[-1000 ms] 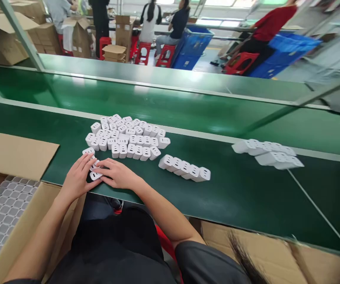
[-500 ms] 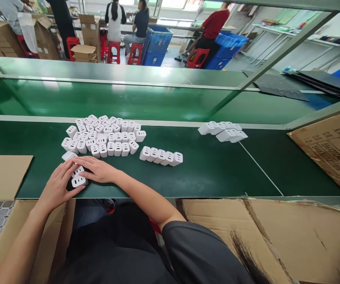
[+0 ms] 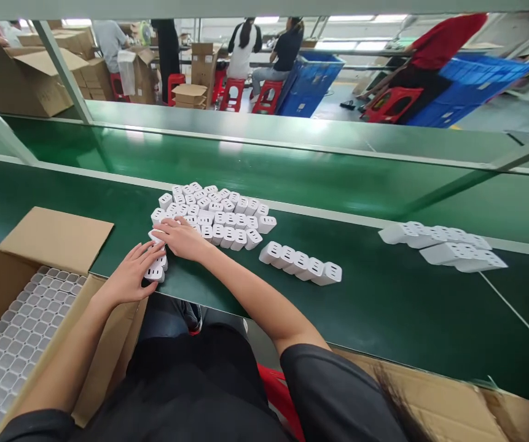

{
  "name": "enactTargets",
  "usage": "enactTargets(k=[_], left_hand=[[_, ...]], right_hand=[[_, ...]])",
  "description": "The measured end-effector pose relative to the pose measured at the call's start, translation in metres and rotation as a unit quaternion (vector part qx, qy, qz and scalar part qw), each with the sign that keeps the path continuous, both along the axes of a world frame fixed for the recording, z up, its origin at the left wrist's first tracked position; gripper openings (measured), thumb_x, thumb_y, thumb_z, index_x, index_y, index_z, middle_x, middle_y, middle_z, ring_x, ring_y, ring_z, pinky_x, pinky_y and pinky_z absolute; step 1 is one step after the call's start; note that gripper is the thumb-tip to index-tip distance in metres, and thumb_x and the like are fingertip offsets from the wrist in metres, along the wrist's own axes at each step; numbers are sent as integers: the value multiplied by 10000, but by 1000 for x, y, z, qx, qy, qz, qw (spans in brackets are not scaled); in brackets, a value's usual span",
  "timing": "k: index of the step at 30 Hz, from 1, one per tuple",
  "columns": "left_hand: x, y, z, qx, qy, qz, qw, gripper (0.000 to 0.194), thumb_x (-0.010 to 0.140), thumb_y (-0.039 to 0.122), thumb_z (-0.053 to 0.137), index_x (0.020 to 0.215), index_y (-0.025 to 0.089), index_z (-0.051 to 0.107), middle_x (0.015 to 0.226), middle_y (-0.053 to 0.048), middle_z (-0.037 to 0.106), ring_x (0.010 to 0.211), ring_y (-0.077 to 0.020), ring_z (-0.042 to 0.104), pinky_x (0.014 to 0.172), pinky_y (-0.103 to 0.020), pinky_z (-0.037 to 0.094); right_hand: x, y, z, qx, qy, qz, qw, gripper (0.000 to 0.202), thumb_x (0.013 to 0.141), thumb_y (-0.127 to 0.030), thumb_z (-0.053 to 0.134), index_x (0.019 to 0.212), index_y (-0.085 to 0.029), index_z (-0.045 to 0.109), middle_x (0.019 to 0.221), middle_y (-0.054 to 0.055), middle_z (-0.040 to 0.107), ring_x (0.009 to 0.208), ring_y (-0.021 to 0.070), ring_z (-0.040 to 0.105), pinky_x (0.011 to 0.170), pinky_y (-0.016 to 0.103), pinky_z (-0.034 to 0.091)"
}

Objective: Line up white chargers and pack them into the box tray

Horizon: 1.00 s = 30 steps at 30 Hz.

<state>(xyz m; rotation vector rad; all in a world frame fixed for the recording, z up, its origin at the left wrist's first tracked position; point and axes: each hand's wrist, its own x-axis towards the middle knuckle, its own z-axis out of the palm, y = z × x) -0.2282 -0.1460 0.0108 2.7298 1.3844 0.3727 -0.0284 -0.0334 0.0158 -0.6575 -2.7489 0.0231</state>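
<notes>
White multi-slot blocks that look like USB chargers [image 3: 241,221] stand packed in a cluster on the green work surface. My left hand [image 3: 130,274] curls around the left side of a short row of chargers [image 3: 155,272] near the front edge, thumb at the near end and fingers toward the far end. Over the cluster's left front corner, my right hand [image 3: 182,238] lies palm down with its fingers stretched out, touching chargers there. One tilted charger [image 3: 156,236] shows between the two hands. The fingers partly cover the chargers beneath them.
A separate row of chargers [image 3: 300,263] stands right of the cluster, and another group [image 3: 443,245] lies farther right. At lower left is an open carton [image 3: 102,230] filled with rows of grey-white blocks [image 3: 24,344]. Metal frame posts [image 3: 64,73] rise beyond; people sit behind.
The view has swung left, bringing the filled carton into sight. My right hand has moved from the short row to the cluster's corner; my left hand stays at the row.
</notes>
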Motion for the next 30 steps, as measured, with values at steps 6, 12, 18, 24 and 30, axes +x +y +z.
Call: enactTargets(k=[6, 12, 18, 24, 30], left_hand=[[-1, -14, 3, 15, -14, 32, 999, 760, 857, 252, 553, 1550, 209, 246, 1590, -108, 346, 1491, -294, 280, 1220, -519, 270], [18, -18, -17, 83, -85, 132, 984, 874, 861, 505, 665, 1544, 207, 208, 1537, -207, 344, 1401, -368, 374, 1128, -548, 387], [14, -15, -27, 43, -153, 134, 978, 779, 903, 377, 647, 1538, 283, 206, 1484, -152, 411, 1352, -305, 434, 1107, -482, 429], [-8, -7, -30, 29, -155, 114, 981, 866, 833, 502, 711, 1530, 283, 246, 1444, -142, 451, 1240, -291, 519, 977, -418, 526], [-13, -2, -22, 41, -80, 143, 986, 953, 743, 609, 753, 1513, 277, 300, 1316, -111, 584, 1160, -290, 584, 849, -374, 564]], right_hand=[[-22, 26, 3, 42, -104, -24, 993, 478, 826, -258, 704, 1282, -152, 605, 1598, 154, 316, 1498, 349, 231, 1206, 637, 168], [-15, 14, 4, 53, -56, -37, 996, 499, 792, -238, 743, 1250, -131, 576, 1411, 165, 539, 1428, 320, 352, 1196, 557, 238], [3, -8, 3, 21, -30, -22, 999, 479, 821, -247, 721, 1256, -132, 557, 1260, 147, 604, 1184, 312, 522, 1040, 482, 365], [20, -20, -2, -77, 11, -8, 997, 589, 844, -204, 692, 1381, -123, 465, 1351, 166, 545, 1164, 285, 560, 993, 430, 408], [28, -24, -6, -109, 26, -24, 993, 604, 878, -175, 633, 1442, -153, 418, 1457, 174, 473, 1255, 286, 522, 975, 439, 434]])
